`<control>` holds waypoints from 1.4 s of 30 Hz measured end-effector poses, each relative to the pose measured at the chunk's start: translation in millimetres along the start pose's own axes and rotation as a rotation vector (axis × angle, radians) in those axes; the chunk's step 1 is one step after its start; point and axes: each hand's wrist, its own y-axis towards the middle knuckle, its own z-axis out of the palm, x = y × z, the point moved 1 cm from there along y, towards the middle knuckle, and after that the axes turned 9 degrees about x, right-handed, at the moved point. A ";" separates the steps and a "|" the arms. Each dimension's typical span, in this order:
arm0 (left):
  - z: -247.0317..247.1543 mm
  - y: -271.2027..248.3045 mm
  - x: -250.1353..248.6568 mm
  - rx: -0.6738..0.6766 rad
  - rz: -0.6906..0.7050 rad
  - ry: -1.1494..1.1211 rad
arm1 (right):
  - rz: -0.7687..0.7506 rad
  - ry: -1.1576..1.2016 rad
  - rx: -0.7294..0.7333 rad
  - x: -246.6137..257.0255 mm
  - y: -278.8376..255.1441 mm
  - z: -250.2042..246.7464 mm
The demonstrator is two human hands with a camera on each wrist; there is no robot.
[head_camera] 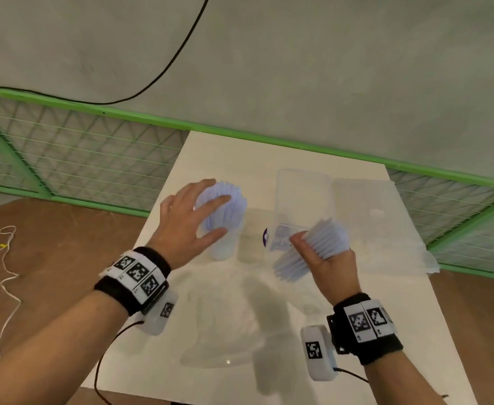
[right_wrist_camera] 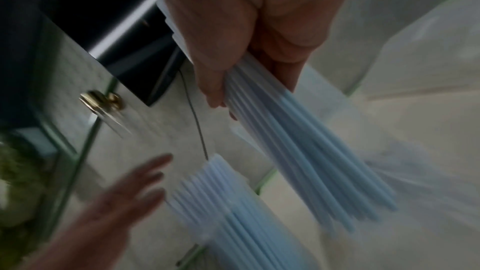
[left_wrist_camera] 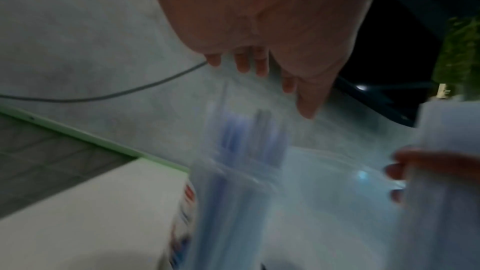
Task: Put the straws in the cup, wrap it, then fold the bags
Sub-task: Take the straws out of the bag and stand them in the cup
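- My left hand's fingers (head_camera: pixel 210 203) are straight and spread apart, holding nothing; they hover just beside the straws already standing in the cup, and I cannot tell whether the fingertips touch them.
- My left hand (head_camera: pixel 188 220) sits at the left side of the cup (head_camera: pixel 225 244), a clear one standing upright on the white table (head_camera: pixel 386 317), towards its far left part.
- The straws in the cup (head_camera: pixel 228 203) are pale blue, packed together, and fan out a little above the rim.
- My right hand (head_camera: pixel 324 264) is closed round a second bundle of straws (head_camera: pixel 313 249); thumb and fingers wrap its middle, so both ends stick out.
- That bundle is tilted, its upper end pointing away and to the right, its lower end towards me and to the left; it is held above the table, to the right of the cup and apart from it.
- From the right wrist, the straws (right_wrist_camera: pixel 306 151) run out of my grip in a fan, with the cup's straws (right_wrist_camera: pixel 221 202) below and my left hand (right_wrist_camera: pixel 124 196) next to them.
- Clear plastic bags (head_camera: pixel 304 197) lie flat on the table behind my right hand, one with a bluish printed patch; another clear sheet (head_camera: pixel 225 340) lies nearer me.
- The left wrist view is blurred; it shows my palm above blue straws (left_wrist_camera: pixel 246 141).
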 end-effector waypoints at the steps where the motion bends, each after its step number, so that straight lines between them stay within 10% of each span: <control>1: -5.2 8.9 10.0 0.042 -0.030 -0.015 | -0.051 0.027 0.041 16.6 4.4 1.6; 12: 10.0 78.8 48.1 0.546 0.074 -0.157 | -0.212 0.179 0.377 92.1 45.4 56.6; 31: -1.9 75.6 35.0 0.520 -0.127 -0.761 | -0.188 0.011 0.437 70.4 87.5 113.2; 42: -32.4 35.1 -5.5 0.022 -0.175 -1.034 | -0.253 -0.289 0.353 69.6 86.4 116.1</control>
